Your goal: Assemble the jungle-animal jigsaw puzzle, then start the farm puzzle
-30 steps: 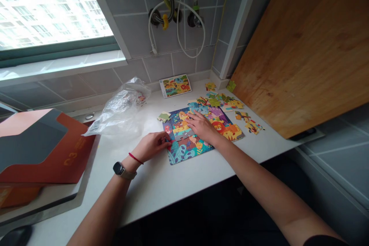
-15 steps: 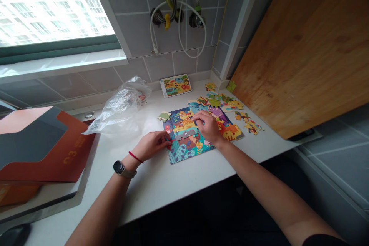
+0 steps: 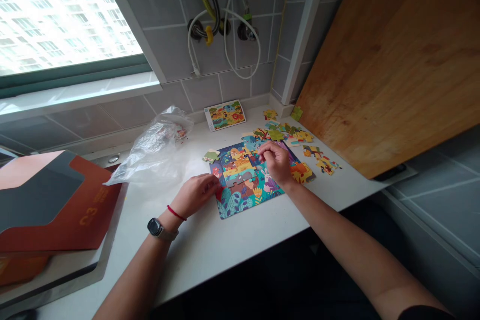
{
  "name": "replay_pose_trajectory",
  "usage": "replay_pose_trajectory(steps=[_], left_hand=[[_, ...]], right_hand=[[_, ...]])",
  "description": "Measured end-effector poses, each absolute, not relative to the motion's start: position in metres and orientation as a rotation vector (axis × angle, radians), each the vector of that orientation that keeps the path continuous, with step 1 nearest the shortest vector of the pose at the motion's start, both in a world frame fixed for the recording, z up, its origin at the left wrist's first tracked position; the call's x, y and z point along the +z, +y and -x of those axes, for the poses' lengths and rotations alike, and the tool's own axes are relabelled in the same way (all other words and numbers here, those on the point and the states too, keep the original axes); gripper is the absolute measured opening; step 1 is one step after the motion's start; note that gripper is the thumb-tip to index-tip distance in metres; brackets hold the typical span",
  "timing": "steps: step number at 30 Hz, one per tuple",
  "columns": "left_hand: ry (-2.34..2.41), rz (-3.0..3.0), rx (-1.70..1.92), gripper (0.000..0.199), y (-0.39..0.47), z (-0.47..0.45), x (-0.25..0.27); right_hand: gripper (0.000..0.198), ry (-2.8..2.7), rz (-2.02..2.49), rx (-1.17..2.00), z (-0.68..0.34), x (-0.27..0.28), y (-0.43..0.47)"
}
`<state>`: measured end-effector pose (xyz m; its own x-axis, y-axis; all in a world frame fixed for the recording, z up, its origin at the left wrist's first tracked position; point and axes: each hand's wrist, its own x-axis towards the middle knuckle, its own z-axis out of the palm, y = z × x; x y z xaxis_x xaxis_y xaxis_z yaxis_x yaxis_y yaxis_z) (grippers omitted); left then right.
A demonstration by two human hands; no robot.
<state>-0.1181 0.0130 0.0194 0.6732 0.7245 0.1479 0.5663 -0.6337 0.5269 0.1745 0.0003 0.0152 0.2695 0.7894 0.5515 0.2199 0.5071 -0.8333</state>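
Note:
A colourful jigsaw puzzle (image 3: 240, 180) with cartoon animals lies flat on the white countertop, many of its pieces joined on a dark blue board. My left hand (image 3: 198, 191) rests at its left edge, fingers bent and pressed against it. Over the right part of the puzzle is my right hand (image 3: 276, 162), its fingers curled into a loose fist; whether it pinches a piece is hidden. A loose greenish piece (image 3: 211, 155) sits by the upper left corner. Several loose puzzle pieces (image 3: 276, 135) are heaped behind the puzzle, and others (image 3: 325, 164) lie to its right.
A picture card (image 3: 225, 115) leans at the wall behind the puzzle. To the left are a crumpled clear plastic bag (image 3: 152, 150) and an orange-and-grey box (image 3: 90, 205). A wooden panel (image 3: 397, 60) bounds the right side. Hoses and a white cable (image 3: 258, 55) hang on the tiled wall.
My right hand has shifted slightly right across the puzzle, uncovering a rabbit picture. My left hand stays at the left edge. The camera view has tilted a little.

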Motion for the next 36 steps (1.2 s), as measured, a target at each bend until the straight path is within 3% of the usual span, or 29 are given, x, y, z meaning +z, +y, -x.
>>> replay_pose_trajectory(steps=[4,11,27,36], left_hand=[[0.96,-2.481,0.661,0.02,0.007,0.115,0.022],[0.869,-2.527,0.723,0.051,0.003,0.116,0.028],[1.021,-2.062,1.059,0.045,-0.002,0.123,0.036],[0.969,-2.362,0.997,0.045,0.001,0.115,0.03]], right_hand=[[0.022,-1.217,1.016,0.489,-0.176,0.016,0.001],[0.02,-1.222,1.005,0.628,-0.174,0.019,0.0],[0.023,-1.258,0.999,0.652,-0.173,0.016,-0.001],[0.025,-1.62,0.957,0.62,-0.167,0.015,-0.008]])
